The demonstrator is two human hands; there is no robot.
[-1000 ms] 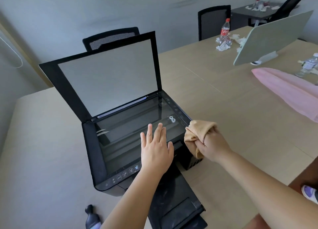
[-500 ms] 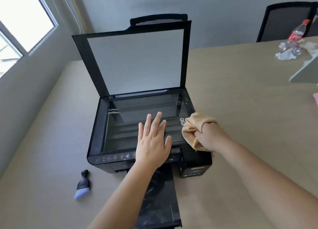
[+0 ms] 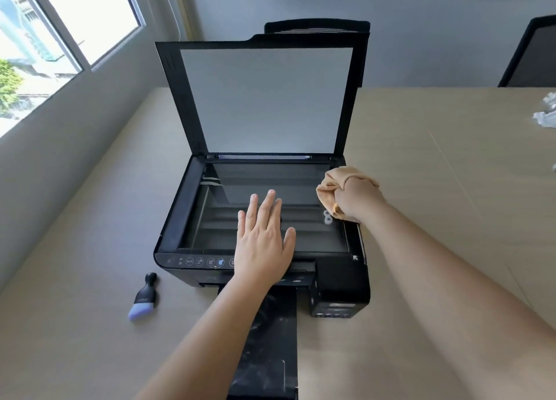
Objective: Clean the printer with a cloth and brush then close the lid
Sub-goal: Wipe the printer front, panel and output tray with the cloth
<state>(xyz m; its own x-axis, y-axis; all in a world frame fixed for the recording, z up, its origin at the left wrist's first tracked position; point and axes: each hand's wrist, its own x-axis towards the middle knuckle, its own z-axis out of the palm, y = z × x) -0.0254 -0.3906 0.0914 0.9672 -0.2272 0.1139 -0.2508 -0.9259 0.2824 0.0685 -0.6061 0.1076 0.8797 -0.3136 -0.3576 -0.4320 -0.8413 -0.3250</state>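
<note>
A black printer [image 3: 180, 219] sits on the beige table with its scanner lid [image 3: 264, 99] standing upright and the glass [image 3: 228, 186] bare. My left hand [image 3: 264, 243] lies flat on the glass and front edge, fingers spread. My right hand [image 3: 356, 199] is closed on a bunched tan cloth [image 3: 329, 183], pressed against the right rim of the glass. A small black brush [image 3: 143, 298] with lilac bristles lies on the table left of the printer's front.
The printer's black output tray [image 3: 267, 348] sticks out toward me. Crumpled white paper [image 3: 546, 114] lies at the table's far right. A black chair [image 3: 532, 53] stands behind the table at right, and another behind the lid. A window is at upper left.
The view has swung left, so the printer now sits centred. My right hand with the cloth has slid farther back along the right rim. My left hand stays on the glass.
</note>
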